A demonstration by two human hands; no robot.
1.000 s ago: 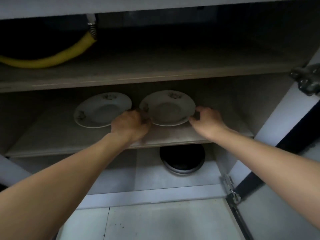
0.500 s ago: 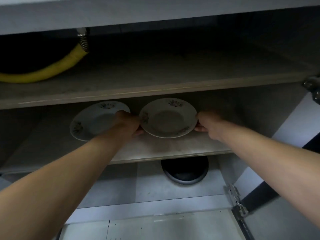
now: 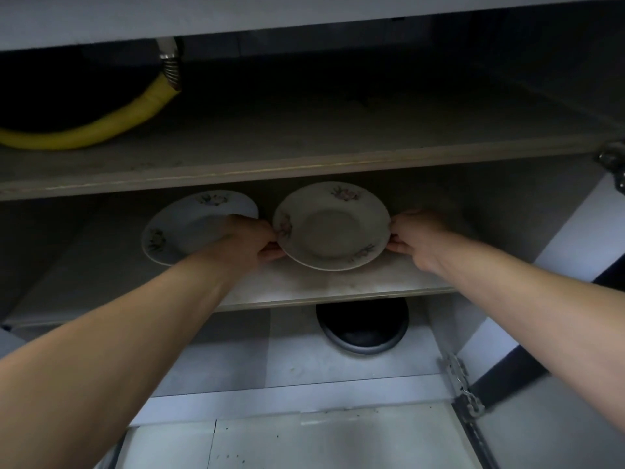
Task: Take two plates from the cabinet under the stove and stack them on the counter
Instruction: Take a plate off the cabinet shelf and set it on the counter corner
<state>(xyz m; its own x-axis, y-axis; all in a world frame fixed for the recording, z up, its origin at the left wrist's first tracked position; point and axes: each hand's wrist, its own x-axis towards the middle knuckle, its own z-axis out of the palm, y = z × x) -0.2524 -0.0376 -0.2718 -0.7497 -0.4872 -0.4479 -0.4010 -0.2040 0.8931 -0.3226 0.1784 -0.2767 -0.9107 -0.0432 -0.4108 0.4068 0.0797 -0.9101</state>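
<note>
Two white plates with small flower prints are on the middle shelf (image 3: 338, 286) of the open cabinet. The right plate (image 3: 331, 226) is tilted up off the shelf, held by both hands. My left hand (image 3: 252, 238) grips its left rim and my right hand (image 3: 414, 233) grips its right rim. The left plate (image 3: 189, 225) lies flat on the shelf behind my left hand, which covers its right part.
A yellow hose (image 3: 94, 126) curls on the upper shelf at the left. A dark round pan (image 3: 363, 328) sits on the cabinet floor below the shelf. The open door's hinges (image 3: 461, 387) are at the right. Pale floor tiles (image 3: 304, 441) lie below.
Both hands have closed on the right plate's rims and tipped it up off the shelf. The view has shifted down a little, showing more of the upper shelf.
</note>
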